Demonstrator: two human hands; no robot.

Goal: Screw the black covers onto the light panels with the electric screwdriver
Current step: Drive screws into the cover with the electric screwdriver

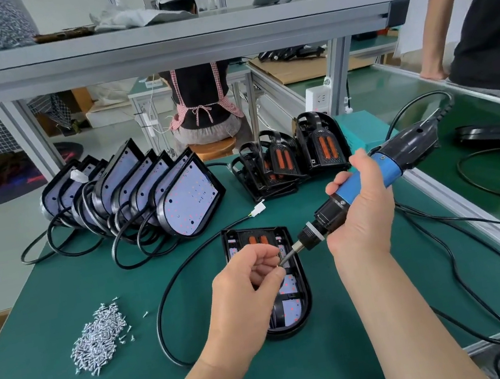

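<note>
Right hand (359,204) is clenched round the electric screwdriver (384,164), blue barrel, nose angled down-left. Left hand (244,288): thumb and forefinger pinch a screw (281,263) against the bit (288,256) (tiny, so I can't confirm it's seated). Both sit over the light panel (307,298), flat at centre frame. The black cover (258,240) is laid on it, orange strips at the far end. Can't tell if any corner is fastened.

Risks from here:
- Screw not square on the bit: it drops into the unit or cross-threads. The driver is well off vertical and needs righting before it meets a hole.
- Trigger pressed with fingers at the tip: pinched skin.
- Neither hand bears on the panel, so torque could spin it on the green surface (41,369) or shift the cover off its holes.
- The panel's black cable (158,321) loops round the left of the unit and the driver cord (405,105) arcs off the tool's rear at right. A snag on either drags the work.
- A bit slip onto the pale LED board (293,308) showing through the cover would scar it.

Supply: screw pile (100,337) at lower left, uncovered light panels (190,195) stacked upper left, spare black covers (302,154) upper centre, all apart from the work.
</note>
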